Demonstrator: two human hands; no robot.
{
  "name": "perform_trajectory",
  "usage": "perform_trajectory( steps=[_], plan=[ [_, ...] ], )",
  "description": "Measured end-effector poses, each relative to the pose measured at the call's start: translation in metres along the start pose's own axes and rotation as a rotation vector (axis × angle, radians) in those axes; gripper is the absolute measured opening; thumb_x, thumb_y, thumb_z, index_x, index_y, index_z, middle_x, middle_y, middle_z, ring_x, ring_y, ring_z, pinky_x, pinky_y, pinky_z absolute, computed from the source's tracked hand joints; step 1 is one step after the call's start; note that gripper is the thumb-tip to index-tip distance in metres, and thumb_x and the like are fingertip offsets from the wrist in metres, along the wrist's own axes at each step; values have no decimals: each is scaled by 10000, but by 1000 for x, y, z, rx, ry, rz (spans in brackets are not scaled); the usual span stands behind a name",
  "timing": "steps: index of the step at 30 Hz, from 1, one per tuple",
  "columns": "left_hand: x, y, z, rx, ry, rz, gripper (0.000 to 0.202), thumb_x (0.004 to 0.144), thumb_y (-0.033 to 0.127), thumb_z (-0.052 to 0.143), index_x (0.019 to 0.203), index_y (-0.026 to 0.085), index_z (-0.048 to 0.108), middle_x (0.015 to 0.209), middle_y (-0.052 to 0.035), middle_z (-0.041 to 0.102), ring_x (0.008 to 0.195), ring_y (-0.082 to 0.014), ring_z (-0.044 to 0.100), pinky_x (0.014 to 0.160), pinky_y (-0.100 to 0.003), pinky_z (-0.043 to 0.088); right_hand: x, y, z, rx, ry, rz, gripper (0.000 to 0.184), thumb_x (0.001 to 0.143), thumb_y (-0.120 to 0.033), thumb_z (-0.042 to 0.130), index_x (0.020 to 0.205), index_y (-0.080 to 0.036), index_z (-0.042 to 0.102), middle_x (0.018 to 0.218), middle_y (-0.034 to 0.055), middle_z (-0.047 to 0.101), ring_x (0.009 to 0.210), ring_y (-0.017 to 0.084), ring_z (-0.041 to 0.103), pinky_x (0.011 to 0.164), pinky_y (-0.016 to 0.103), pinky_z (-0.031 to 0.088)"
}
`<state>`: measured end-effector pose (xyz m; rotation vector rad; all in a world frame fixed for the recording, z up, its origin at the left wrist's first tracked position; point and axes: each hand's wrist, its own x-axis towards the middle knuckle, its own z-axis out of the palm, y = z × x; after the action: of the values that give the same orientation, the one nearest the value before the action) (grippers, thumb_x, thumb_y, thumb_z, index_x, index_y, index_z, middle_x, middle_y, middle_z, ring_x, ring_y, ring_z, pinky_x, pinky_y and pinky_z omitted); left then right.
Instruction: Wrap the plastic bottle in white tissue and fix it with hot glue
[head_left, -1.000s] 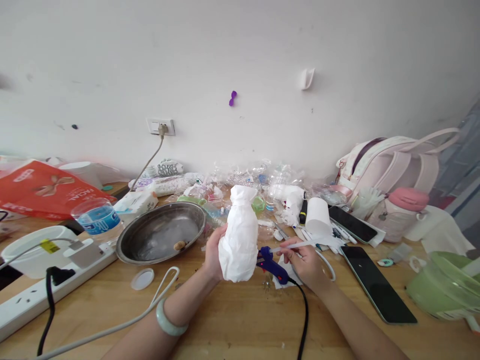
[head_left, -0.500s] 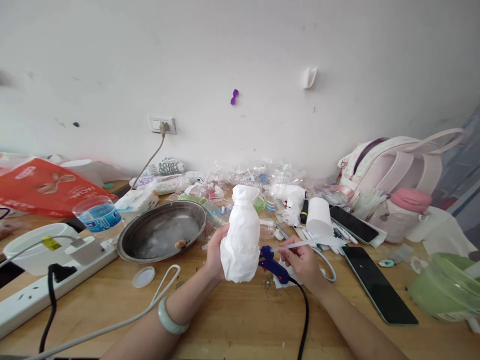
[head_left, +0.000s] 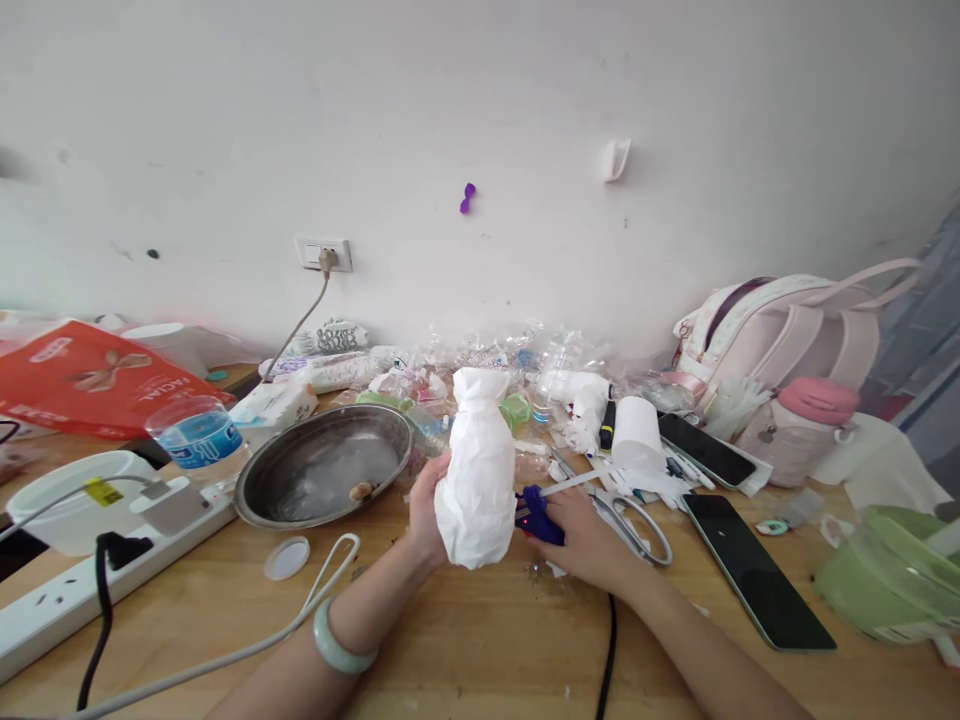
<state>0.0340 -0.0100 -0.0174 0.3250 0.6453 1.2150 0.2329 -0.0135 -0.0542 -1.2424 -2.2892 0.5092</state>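
Note:
A white, paper-wrapped bottle shape (head_left: 476,480) stands upright in my left hand (head_left: 427,515), which is closed around its left side. Its neck is narrow and its body wide, with a wrinkled surface. Just to its right is a blue hot glue gun (head_left: 534,515) with a small red light. My right hand (head_left: 589,530) is wrapped round the gun's handle, so most of the handle is hidden. A translucent glue stick (head_left: 574,483) sticks out from the back of the gun, above that hand. The gun's nozzle is behind the white shape.
Left stand a metal basin (head_left: 330,465), a power strip (head_left: 112,560) and a white cable (head_left: 247,640). Scissors (head_left: 637,530), a paper roll (head_left: 637,430) and a phone (head_left: 757,570) lie right. Plastic bottles (head_left: 570,360) crowd the back. The gun's black cord (head_left: 609,650) runs forward.
My right hand has gone from pinching the glue stick to holding the glue gun's handle. The white shape has shifted slightly left in view, still in my left hand.

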Motion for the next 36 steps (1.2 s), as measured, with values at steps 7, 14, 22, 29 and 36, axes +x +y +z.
perform_trajectory(
  steps=[7, 14, 22, 29, 36],
  plan=[
    [-3, 5, 4, -76, 43, 185, 244, 712, 303, 513, 785, 136, 676, 687, -75, 698, 659, -237, 645, 651, -348, 508, 4, 12, -2, 369, 291, 309, 179, 763, -322, 590, 858, -188, 660, 590, -3, 611, 513, 174, 543, 499, 283, 423],
    [9, -1, -3, 58, -55, 361, 324, 548, 302, 715, 827, 146, 658, 787, -43, 704, 791, -226, 636, 723, -309, 481, 5, 19, -14, 999, 474, 359, 307, 628, -345, 754, 854, -168, 644, 667, -4, 621, 449, 85, 438, 396, 212, 367],
    [21, -8, -14, 223, -94, 617, 510, 497, 327, 801, 946, 189, 604, 921, -38, 681, 864, -191, 607, 776, -290, 458, 1, 27, -23, 1511, 129, 236, 151, 643, -284, 675, 725, -158, 662, 651, 16, 596, 372, 33, 263, 280, 153, 198],
    [26, -12, -22, 307, -40, 746, 583, 496, 377, 804, 986, 202, 543, 945, -58, 657, 939, -217, 598, 828, -324, 463, -7, 31, -21, 1266, -11, 196, 189, 689, -317, 688, 736, -134, 667, 666, 28, 594, 410, 42, 364, 329, 168, 260],
    [27, -13, -24, 330, -16, 766, 609, 502, 391, 797, 1005, 219, 501, 964, -61, 647, 928, -219, 604, 814, -330, 477, -5, 27, -22, 1016, -10, 292, 249, 668, -372, 691, 693, -129, 640, 496, -37, 472, 403, 58, 359, 365, 192, 259]
  ],
)
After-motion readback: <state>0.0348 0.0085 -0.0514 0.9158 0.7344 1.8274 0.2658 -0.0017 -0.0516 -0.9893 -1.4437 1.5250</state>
